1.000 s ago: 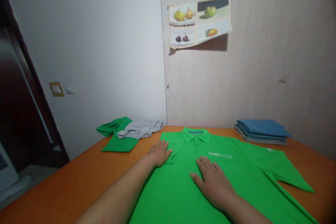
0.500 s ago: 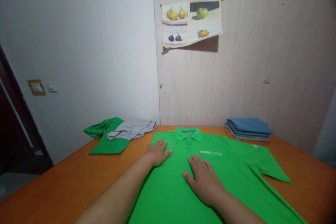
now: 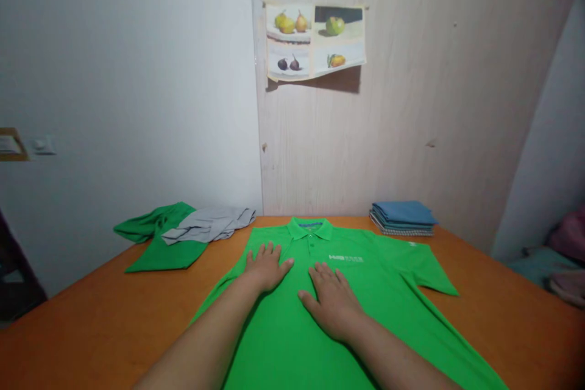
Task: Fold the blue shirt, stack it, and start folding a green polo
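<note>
A bright green polo shirt [image 3: 365, 292] lies front up and spread flat on the orange table [image 3: 91, 323], its collar toward the far wall. My left hand [image 3: 264, 267] rests flat on the shirt's left chest near the collar, fingers stretched out. My right hand [image 3: 333, 300] lies flat on the middle of the chest, just below the white logo, fingers apart. Neither hand holds anything.
A loose heap of green and grey clothes [image 3: 183, 233] lies at the table's far left. A neat stack of folded blue and checked cloth [image 3: 402, 218] sits at the far right by the wall. A fruit picture [image 3: 315, 39] hangs on the wooden panel.
The view has swung to the right, so everything sits further left in the picture. Both hands stay flat on the shirt in much the same spots.
</note>
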The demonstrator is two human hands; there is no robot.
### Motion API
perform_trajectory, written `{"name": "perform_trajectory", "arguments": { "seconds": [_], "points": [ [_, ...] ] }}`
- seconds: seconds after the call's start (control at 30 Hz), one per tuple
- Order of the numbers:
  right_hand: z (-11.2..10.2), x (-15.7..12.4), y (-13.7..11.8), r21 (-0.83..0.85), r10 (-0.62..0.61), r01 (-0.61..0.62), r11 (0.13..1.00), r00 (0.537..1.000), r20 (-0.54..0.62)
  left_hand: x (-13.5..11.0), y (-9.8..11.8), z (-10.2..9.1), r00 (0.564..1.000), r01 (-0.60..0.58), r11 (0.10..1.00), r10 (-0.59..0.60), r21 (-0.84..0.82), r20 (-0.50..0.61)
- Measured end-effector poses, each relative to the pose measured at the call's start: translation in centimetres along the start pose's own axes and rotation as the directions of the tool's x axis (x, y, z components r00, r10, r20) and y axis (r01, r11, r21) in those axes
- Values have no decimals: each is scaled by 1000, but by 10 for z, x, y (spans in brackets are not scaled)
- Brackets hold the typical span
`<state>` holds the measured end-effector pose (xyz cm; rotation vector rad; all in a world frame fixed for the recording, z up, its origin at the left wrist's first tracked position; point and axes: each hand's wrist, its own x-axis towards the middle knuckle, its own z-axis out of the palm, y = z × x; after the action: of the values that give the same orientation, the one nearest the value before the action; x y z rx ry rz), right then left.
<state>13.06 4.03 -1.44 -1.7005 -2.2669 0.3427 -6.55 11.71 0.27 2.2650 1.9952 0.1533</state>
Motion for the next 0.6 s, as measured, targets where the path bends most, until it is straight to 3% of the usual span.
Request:
{"name": "perform_trajectory", "arguments": {
  "seconds": [0.17,0.4,0.6],
  "points": [
    [-6,1,1,51,-8,8,999,1000,4,-9,19,11,999,14,1000,-14,-7,-50],
    [-7,5,8,171,29,-12,985,995,-94,-15,20,21,996,2,998,3,59,-92],
    [-23,20,19,323,159,-89,942,967,-198,-12,20,23,991,5,999,2,53,-132]
  ]
}}
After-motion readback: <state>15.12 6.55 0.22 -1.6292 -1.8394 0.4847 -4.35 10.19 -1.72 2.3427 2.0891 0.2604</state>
